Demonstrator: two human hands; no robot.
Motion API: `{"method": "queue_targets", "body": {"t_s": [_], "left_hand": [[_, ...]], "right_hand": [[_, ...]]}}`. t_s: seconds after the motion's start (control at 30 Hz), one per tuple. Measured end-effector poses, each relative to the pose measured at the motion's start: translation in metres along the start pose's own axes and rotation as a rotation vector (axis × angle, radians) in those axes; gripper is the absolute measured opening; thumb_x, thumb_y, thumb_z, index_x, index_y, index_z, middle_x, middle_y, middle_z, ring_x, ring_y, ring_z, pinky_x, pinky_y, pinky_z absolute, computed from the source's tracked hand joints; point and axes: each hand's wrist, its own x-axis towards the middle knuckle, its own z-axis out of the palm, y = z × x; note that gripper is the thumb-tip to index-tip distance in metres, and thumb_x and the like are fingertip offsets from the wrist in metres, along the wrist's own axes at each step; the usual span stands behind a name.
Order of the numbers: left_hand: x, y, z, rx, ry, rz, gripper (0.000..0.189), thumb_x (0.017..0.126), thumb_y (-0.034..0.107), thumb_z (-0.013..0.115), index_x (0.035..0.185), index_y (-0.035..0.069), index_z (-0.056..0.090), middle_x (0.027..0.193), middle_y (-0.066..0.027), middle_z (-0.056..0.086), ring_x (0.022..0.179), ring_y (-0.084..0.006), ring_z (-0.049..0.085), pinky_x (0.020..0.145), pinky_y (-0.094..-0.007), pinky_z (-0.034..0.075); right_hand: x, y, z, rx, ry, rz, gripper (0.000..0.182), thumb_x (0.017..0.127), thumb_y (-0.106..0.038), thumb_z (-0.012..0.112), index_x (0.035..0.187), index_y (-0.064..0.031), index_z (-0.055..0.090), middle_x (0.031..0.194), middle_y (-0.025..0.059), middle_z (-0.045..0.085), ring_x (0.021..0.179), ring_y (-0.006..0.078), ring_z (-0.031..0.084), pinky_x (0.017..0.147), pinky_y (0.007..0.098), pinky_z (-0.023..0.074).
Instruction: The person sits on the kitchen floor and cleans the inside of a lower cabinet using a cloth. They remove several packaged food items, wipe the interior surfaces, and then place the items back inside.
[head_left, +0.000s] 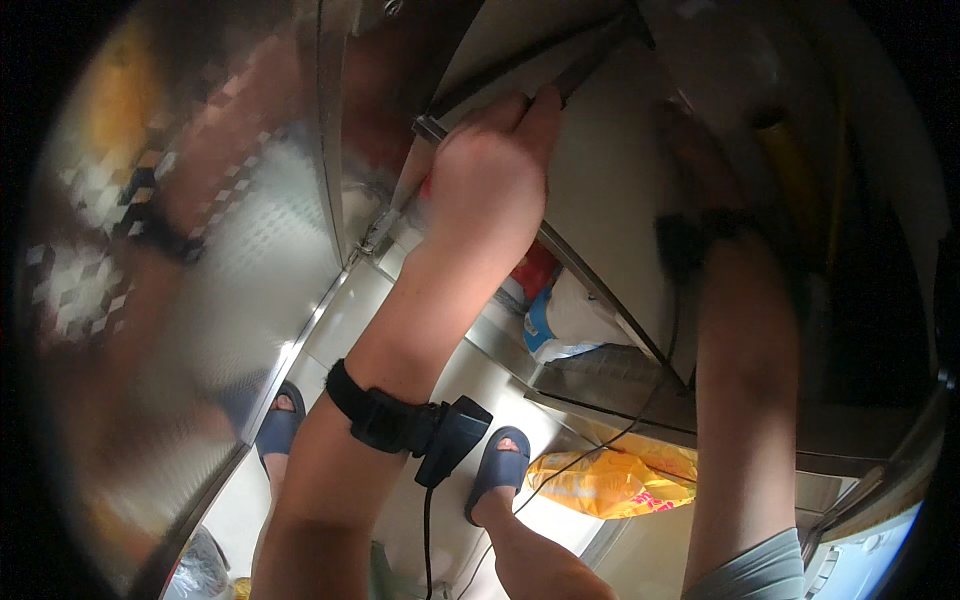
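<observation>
My left hand (495, 169) is bent at the wrist over the dark metal edge (600, 296) of a glossy panel, which looks like a cabinet door. Its fingers are partly curled and partly hidden; a dark strip (589, 71) runs up from the fingertips, and I cannot tell whether they hold it. A black strap with a black device (457, 435) and cable circles the left forearm. My right forearm (750, 360) reaches up into deep shadow. Beyond its dark wrist strap (727, 221), my right hand (701, 154) shows only dimly, and its grip is unclear.
A shiny metal surface (247, 247) with reflections stands at left. Below the panel edge, a white and blue bag (574, 315) lies on a dark shelf. A yellow plastic bag (615, 480) sits on the tiled floor near my slippered feet. A thin black cable crosses there.
</observation>
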Motion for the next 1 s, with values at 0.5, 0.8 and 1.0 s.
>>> {"method": "queue_targets", "body": {"t_s": [0.5, 0.8, 1.0], "left_hand": [[0.014, 0.036, -0.061, -0.050, -0.377, -0.137, 0.038, 0.083, 0.013, 0.059, 0.119, 0.002, 0.060, 0.106, -0.0245, 0.062, 0.099, -0.0402, 0.060, 0.087, -0.0434, 0.049], [-0.027, 0.111, -0.207, -0.026, -0.487, -0.261, 0.035, 0.084, 0.013, 0.060, 0.118, 0.002, 0.058, 0.103, -0.0217, 0.063, 0.095, -0.0397, 0.060, 0.082, -0.0429, 0.048], [-0.044, 0.139, -0.270, 0.053, -0.453, -0.369, 0.036, 0.085, 0.014, 0.060, 0.119, 0.003, 0.059, 0.102, -0.0214, 0.064, 0.091, -0.0394, 0.061, 0.080, -0.0425, 0.049]], "right_hand": [[-0.105, -0.120, -0.069, 1.166, 0.186, -0.238, 0.026, 0.087, -0.010, 0.051, 0.108, -0.0024, 0.063, 0.113, 0.0221, 0.062, 0.104, 0.0373, 0.059, 0.091, 0.0442, 0.0464], [-0.295, -0.176, -0.022, 1.444, 0.253, -0.147, 0.038, 0.083, 0.000, 0.048, 0.118, -0.0044, 0.059, 0.122, 0.0200, 0.058, 0.114, 0.0362, 0.054, 0.100, 0.0385, 0.0422], [-0.314, -0.085, -0.014, 1.159, 0.606, 0.509, 0.043, 0.082, 0.002, 0.044, 0.124, 0.0000, 0.053, 0.123, 0.0227, 0.053, 0.115, 0.0387, 0.050, 0.102, 0.0425, 0.0396]]}}
